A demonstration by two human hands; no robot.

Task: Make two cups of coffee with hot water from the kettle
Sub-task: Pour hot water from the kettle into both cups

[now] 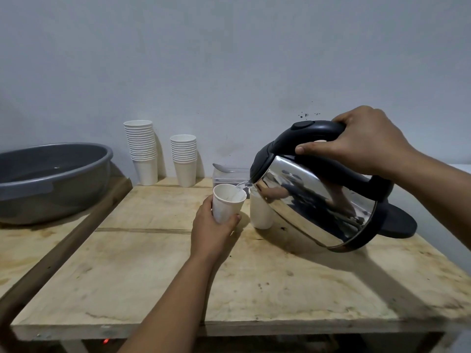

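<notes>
My right hand (pixel 356 143) grips the black handle of a shiny steel kettle (pixel 313 202), tilted to the left above the wooden table (pixel 153 276). A thin stream of water runs from its spout into a white paper cup (pixel 226 206). My left hand (pixel 212 229) holds that cup from below and behind, tilted slightly toward the spout. A second white paper cup (pixel 260 215) stands on the table just right of it, partly hidden by the kettle.
The kettle's black base (pixel 397 222) sits at the right behind the kettle. Two stacks of paper cups (pixel 142 151) (pixel 184 159) stand against the wall. A clear container with a spoon (pixel 229 173) lies behind the cups. A grey basin (pixel 48 179) occupies the left.
</notes>
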